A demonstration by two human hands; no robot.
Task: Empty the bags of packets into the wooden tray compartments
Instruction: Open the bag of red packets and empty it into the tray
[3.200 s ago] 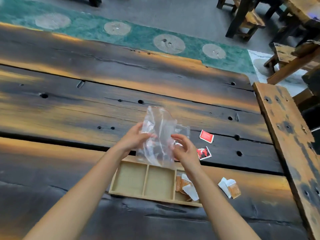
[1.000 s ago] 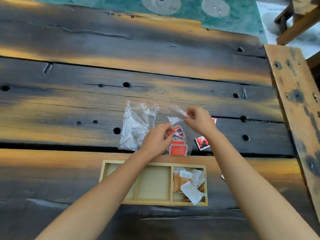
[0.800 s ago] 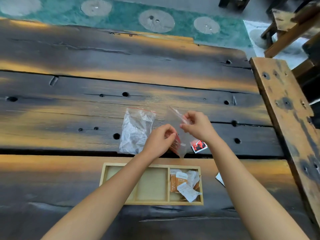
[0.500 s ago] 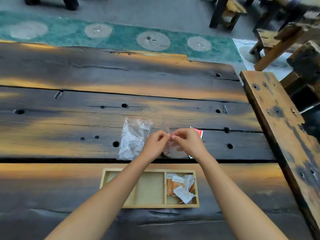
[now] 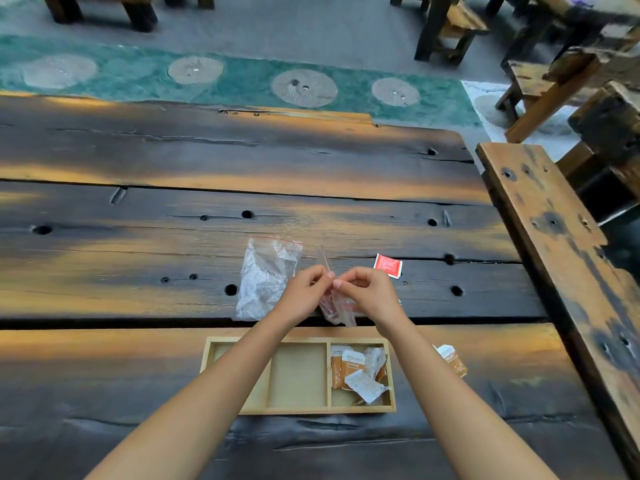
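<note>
My left hand (image 5: 304,295) and my right hand (image 5: 370,292) pinch the top of a small clear bag of red packets (image 5: 337,308), held just above the table beyond the wooden tray (image 5: 298,410). The tray has three compartments: orange and white packets (image 5: 358,372) fill the right one, the middle one is bare, and my left forearm covers part of the left one. An empty crumpled clear bag (image 5: 265,277) lies flat to the left of my hands. One red packet (image 5: 388,265) lies on the table to the right.
An orange and white packet (image 5: 450,358) lies on the table right of the tray. A wooden bench (image 5: 568,268) runs along the table's right side. Dark plank table (image 5: 173,237) with holes and gaps; more benches and a green mat beyond.
The first bag was laid down empty at the left. Both hands took up the bag of red packets, lifted it off the table and came together at its top.
</note>
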